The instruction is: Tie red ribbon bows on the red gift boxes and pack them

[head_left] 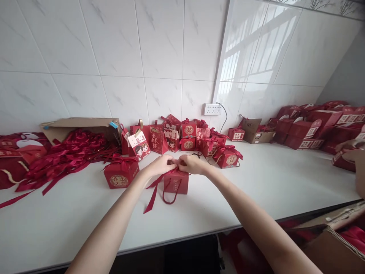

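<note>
A small red gift box (176, 184) with a cord handle stands on the white counter (85, 217) in front of me. My left hand (161, 164) and my right hand (191, 164) meet on top of it, both closed in a pinch on a red ribbon (154, 189). The ribbon's loose ends hang down the box's left side onto the counter. A finished red box with a bow (121, 173) sits just to the left of my left hand.
A heap of red ribbons (65, 156) lies at the left before an open cardboard carton (81, 125). Several red gift boxes (188, 139) crowd the wall. More stacked boxes (313, 129) fill the right. Another person's hand (346, 145) shows at the right edge. A cardboard box (333, 243) sits below the counter.
</note>
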`<state>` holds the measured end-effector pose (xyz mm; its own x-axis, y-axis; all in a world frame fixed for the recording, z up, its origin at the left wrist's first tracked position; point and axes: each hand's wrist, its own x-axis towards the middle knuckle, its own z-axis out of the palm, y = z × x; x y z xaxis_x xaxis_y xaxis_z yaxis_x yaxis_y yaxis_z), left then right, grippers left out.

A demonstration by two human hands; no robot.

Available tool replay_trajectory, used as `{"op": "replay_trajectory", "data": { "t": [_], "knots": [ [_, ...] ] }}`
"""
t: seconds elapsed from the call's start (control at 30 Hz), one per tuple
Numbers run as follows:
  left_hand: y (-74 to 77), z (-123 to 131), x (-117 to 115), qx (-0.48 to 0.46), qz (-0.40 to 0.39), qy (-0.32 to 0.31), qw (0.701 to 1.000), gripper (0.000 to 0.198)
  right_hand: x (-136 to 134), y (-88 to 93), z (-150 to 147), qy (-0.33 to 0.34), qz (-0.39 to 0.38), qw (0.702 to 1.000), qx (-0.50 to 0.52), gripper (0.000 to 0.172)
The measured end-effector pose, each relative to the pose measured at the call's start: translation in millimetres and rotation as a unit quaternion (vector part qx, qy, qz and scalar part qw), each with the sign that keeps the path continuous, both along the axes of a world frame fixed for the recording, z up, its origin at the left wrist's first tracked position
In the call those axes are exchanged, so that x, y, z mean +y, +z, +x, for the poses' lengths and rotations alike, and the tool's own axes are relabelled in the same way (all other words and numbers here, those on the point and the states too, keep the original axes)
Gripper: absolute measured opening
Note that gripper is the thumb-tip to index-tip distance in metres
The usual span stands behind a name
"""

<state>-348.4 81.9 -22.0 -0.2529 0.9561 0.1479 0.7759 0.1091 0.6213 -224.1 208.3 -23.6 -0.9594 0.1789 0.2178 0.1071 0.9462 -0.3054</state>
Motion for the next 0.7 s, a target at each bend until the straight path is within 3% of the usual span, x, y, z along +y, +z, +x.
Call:
{"op": "replay_trajectory", "data": {
  "t": [0.23, 0.47, 0.7],
  "knots": [
    [-17.3, 4, 3, 0.075, 0.078, 0.042, 0.993, 0.015, 5, -8.7, -2, 0.039, -0.061, 0.997, 0.033, 0.004],
    [-22.0, 10, 4, 0.037, 0.092, 0.069, 0.993, 0.015, 0, -13.8, 2, 0.010, -0.118, 0.987, 0.111, 0.008],
    [-24.5, 12, 1, 0.033, 0.113, 0.059, 0.991, 0.015, 0, -16.0, 9, 0.058, -0.179, 0.974, 0.125, 0.006]
  ]
}}
